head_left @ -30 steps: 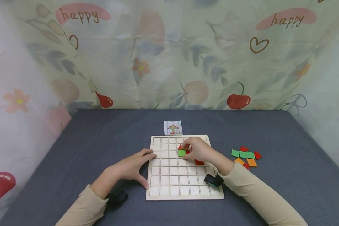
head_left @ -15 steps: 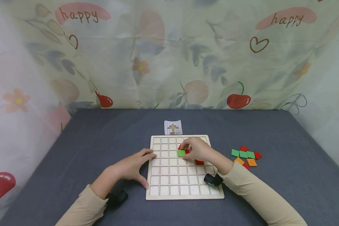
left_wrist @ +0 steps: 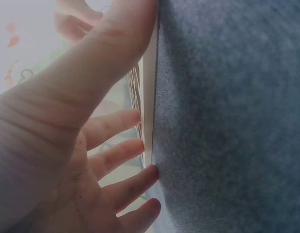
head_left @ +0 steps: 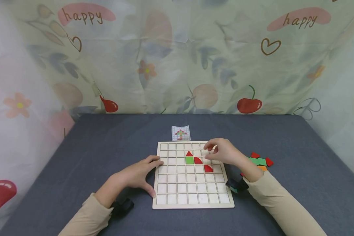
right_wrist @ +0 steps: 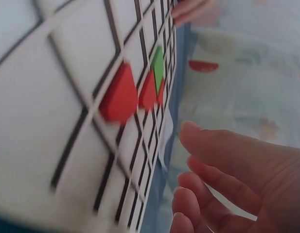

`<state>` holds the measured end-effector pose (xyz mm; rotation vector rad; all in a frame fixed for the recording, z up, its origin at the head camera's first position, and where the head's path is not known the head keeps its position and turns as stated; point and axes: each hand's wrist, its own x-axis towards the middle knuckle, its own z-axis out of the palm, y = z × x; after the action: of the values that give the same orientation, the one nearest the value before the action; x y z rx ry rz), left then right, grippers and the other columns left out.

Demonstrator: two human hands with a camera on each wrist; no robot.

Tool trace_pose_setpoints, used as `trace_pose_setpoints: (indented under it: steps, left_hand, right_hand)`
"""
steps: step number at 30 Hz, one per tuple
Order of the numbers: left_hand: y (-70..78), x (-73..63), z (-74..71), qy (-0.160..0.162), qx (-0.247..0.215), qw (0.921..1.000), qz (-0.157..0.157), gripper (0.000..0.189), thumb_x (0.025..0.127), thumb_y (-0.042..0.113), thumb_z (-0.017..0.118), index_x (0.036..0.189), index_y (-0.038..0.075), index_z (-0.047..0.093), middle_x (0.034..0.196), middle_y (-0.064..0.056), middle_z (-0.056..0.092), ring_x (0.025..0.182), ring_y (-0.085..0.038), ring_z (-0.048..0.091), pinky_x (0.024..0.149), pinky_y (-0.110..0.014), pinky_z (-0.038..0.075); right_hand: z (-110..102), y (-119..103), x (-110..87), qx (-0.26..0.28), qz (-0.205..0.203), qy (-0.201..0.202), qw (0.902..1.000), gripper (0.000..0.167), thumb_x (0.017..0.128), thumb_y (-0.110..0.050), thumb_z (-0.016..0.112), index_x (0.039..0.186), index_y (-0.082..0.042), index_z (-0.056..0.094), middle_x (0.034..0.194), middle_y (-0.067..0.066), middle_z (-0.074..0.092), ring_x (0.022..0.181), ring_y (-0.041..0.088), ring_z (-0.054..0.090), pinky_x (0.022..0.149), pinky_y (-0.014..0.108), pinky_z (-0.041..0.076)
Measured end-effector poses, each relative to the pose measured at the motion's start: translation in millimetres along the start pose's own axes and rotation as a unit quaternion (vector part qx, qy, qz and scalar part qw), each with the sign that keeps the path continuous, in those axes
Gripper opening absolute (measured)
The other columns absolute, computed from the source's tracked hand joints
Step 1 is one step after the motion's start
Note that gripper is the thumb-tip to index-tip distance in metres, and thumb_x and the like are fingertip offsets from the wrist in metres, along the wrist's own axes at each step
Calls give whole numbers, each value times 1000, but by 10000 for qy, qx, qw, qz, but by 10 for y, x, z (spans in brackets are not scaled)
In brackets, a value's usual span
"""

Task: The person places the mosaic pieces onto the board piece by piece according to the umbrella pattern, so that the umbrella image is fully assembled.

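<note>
My left hand rests its spread fingers and thumb along the left edge of a pale wooden grid board. In the left wrist view, its fingertips lie right at the board's side. My right hand hovers over the board's far right corner, fingers loosely bent with nothing between them. On the board sit a red triangle, a green square tile just below it, a red rounded-edge tile beside the green one, and another red rounded-edge tile one row nearer.
A small pattern card lies behind the board, printed with a coloured figure on a grid. Right of the board is a loose group of green tiles, red tiles and an orange tile, partly hidden by the right forearm.
My right hand has let go of the green square and moved right and slightly away, uncovering the red tiles beside it. The left hand stays in place.
</note>
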<state>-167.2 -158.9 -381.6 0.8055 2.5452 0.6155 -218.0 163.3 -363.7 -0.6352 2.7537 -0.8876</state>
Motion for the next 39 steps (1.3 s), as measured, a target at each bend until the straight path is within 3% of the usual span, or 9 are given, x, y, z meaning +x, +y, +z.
trace_pose_setpoints:
  steps: [7, 14, 28, 39]
  left_hand:
    - [0, 0, -2, -42, -31, 10000, -34, 106, 60, 47, 83, 144, 7, 33, 150, -15, 25, 136, -32, 32, 103, -47, 36]
    - [7, -5, -5, -42, -51, 10000, -58, 105, 60, 46, 83, 144, 6, 33, 149, -15, 25, 136, -32, 32, 103, -47, 37]
    - [30, -13, -23, -65, -86, 9999, -19, 105, 61, 45, 83, 144, 6, 33, 150, -16, 24, 137, -32, 31, 104, -48, 36]
    - [34, -14, -24, -57, -80, 9999, -37, 105, 61, 45, 83, 144, 6, 33, 150, -16, 24, 137, -33, 30, 104, -48, 36]
  right_hand:
    - [-286, 302, -255, -11, 340, 331, 9989, 29, 80, -15, 72, 103, 0, 66, 92, 15, 64, 68, 16, 55, 60, 28, 45]
    - [-453, 545, -481, -162, 845, 292, 9959, 32, 79, -20, 74, 103, 0, 66, 95, 16, 65, 68, 14, 55, 59, 27, 45]
    - [-431, 825, -618, -407, 1023, 12, 9939, 33, 76, -22, 76, 99, 0, 67, 89, 10, 66, 80, 17, 54, 69, 30, 45]
    - [-403, 852, -613, -447, 993, 171, 9939, 29, 76, -20, 76, 95, 0, 68, 84, 8, 64, 74, 14, 49, 64, 28, 41]
